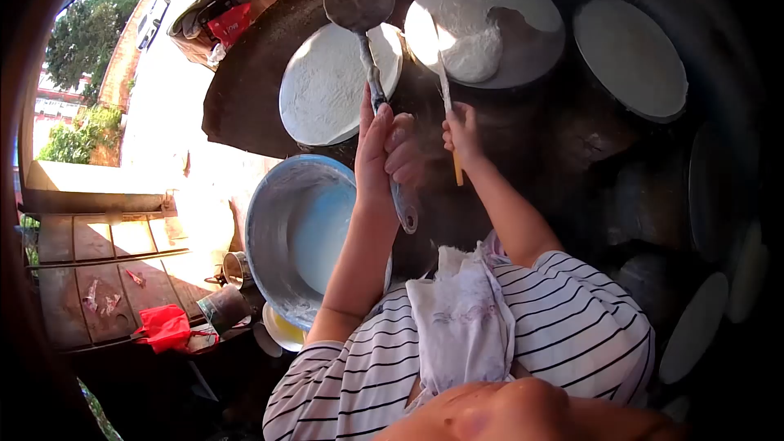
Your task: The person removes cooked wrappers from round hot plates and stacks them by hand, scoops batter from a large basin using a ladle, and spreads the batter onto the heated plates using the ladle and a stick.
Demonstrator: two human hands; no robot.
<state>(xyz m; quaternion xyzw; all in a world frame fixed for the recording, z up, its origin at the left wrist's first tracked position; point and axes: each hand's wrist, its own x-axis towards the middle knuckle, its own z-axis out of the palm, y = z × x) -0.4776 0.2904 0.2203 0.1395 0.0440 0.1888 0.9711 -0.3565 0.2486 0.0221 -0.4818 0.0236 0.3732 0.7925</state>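
Observation:
My left hand [384, 151] is wrapped round the handle of a ladle [359, 0], whose bowl is raised above the left griddle. In my right hand [463, 132] is a thin, flat spatula [444, 86] with a yellowish handle end; its tip reaches the white batter [475, 53] on the middle griddle [531, 53]. That batter covers part of the round surface, leaving a dark patch bare at the right. A full white round of batter [327, 90] lies on the left griddle, and another pale round [630, 57] is at the right.
A large basin [261, 233] with whitish liquid stands left of my body. Beyond it are a tiled ledge [61, 294], a red plastic bag [163, 327] and a metal can [224, 308]. A bag with red packaging [230, 24] sits behind the stove's edge. More round pans [694, 327] are in shadow at right.

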